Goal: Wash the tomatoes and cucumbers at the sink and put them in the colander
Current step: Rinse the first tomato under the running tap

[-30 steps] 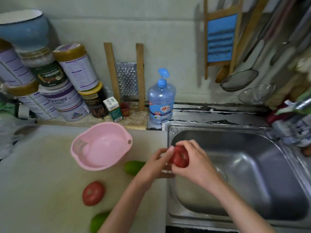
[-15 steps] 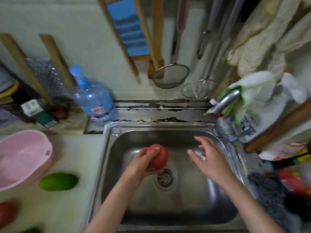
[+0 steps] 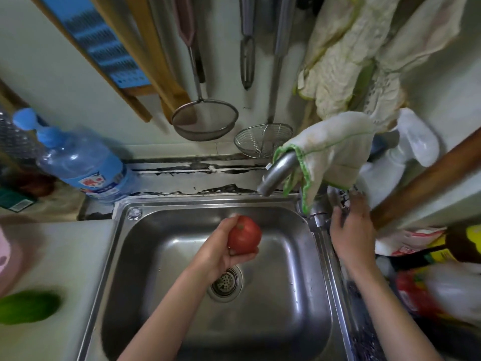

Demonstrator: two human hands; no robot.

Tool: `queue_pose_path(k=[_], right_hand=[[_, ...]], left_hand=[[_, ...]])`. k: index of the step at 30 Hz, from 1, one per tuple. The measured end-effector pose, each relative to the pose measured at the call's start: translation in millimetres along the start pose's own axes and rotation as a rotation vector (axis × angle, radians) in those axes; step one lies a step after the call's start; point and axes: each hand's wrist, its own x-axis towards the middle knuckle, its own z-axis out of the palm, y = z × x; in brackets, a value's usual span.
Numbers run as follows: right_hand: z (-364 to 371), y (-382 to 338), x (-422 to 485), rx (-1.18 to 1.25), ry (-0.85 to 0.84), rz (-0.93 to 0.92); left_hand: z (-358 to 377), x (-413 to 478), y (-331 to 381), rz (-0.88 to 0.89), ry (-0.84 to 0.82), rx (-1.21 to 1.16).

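Tomato (image 3: 244, 234) sits cupped in left hand (image 3: 217, 255), above sink (image 3: 289, 269).

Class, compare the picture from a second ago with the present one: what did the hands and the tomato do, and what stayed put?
The left hand carried the tomato rightward from the sink edge to over the drain. The right hand let go of it and reached right to the tap base. The cucumber stayed on the counter.
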Motion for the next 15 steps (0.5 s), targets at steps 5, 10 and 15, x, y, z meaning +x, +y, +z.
queue_pose_path(k=[5,10,15], right_hand=[[0,13,7,0.104,-0.135,0.058],[-2,13,-8,0.189,-0.100,0.029],[1,15,-19,0.243,-0.044,0.054]], left_hand=[[7,7,2,-0.038,-0.033,-0.046],[8,4,2,-0.060,-0.073,-0.081],[5,2,0,-0.048,-0.078,-0.118]])
